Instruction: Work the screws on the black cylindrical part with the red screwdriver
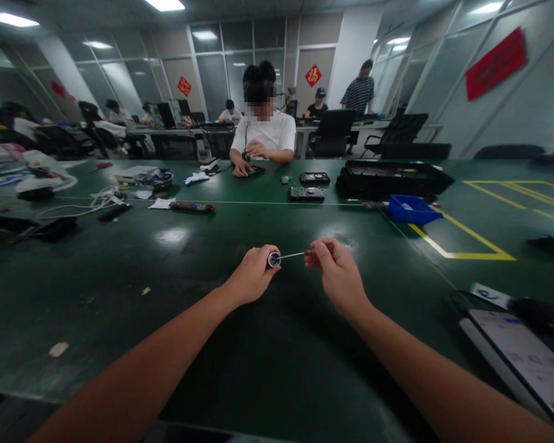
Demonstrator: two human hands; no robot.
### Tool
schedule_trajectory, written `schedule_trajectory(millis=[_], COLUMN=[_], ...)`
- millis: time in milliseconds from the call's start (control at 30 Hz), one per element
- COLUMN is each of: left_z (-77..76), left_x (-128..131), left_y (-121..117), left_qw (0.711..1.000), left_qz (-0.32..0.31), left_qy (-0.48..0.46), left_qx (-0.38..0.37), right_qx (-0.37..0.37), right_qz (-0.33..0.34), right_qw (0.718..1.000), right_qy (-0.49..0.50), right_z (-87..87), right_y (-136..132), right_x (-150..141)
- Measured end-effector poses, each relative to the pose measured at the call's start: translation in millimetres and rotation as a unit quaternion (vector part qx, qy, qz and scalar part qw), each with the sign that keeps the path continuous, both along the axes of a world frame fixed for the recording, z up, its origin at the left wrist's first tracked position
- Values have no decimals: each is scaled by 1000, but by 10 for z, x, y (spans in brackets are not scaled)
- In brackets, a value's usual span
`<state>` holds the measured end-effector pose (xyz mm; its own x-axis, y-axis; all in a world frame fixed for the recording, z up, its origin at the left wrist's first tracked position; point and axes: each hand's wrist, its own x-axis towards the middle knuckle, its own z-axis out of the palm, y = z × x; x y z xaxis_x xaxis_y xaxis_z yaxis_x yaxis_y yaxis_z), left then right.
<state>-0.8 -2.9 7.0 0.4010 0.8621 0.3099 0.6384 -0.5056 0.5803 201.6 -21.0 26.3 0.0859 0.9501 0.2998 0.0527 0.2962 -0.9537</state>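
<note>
My left hand (253, 275) is wrapped round a small dark cylinder (274, 260) with a silvery round rim, held above the green table. The rim end faces me, and most of its body is hidden by my fingers. To the right, my right hand (340, 274) pinches a thin, pale metal-looking rod (293, 255) between thumb and fingertips. Its far end reaches the cylinder's open face; how deep it goes I cannot tell. The rod's other end disappears among my fingers, so its exact kind is unclear.
Across the green table (189, 344) a person in a white shirt (284, 132) handles a small dark device. Nearby lie circuit-board devices (307, 194), a long black tray (392, 179) and a blue bin (410, 210). A pen-shaped tool (191, 207) lies left; a phone (521, 351) sits at right.
</note>
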Motion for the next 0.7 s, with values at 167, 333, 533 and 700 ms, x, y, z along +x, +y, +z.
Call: schedule_trajectory(millis=[167,333,533,700], left_z=[2,-11,4,5], left_x=[6,-2,-4,-9], left_y=[-11,-17,-35,-31], left_qw=[1000,1000,1000,1000], left_qz=[2,-10,-13,-11], left_qy=[-3,5,9,12], left_qx=[-8,-7,-17,-24], right_qx=[51,101,116,131], right_qz=[-29,-71,-53,-4], right_qw=[987,948,945,945], right_qy=[-147,-293,-300,-299], right_z=[95,166,191,214], right_y=[-132,-191,-202,-222], right_x=[-21,0,14,7])
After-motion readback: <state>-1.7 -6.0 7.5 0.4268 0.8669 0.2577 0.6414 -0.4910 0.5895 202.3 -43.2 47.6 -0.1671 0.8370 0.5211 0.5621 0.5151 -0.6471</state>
